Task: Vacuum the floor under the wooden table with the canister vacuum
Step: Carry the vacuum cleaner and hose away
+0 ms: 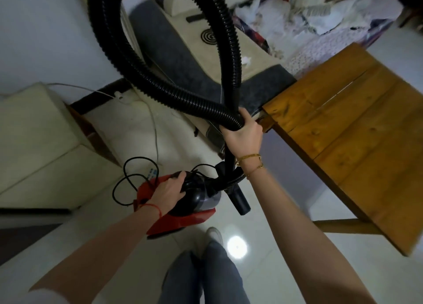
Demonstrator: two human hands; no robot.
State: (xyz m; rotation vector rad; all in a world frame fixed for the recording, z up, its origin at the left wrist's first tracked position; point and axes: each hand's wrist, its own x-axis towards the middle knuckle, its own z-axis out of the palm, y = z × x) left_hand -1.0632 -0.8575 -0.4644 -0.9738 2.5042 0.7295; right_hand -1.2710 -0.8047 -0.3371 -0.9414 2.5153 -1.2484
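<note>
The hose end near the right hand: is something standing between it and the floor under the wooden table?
Nothing visible blocks it. The right hand grips the black hose beside the wooden table corner. Below, white floor runs bare under the table edge. Only a table leg crosses lower down. Deeper under the table is hidden.

both bare forearms reach forward and down from the bottom of the view. the left hand (170, 188) lies lower, back of the hand up, fingers spread and curved down over what is beneath it, a thin red string round its wrist. the right hand (243, 135) is raised higher, fingers and thumb wrapped tight in a fist-like grip, back of the hand toward the camera, gold bracelets at its wrist. legs in grey trousers show below.
</note>
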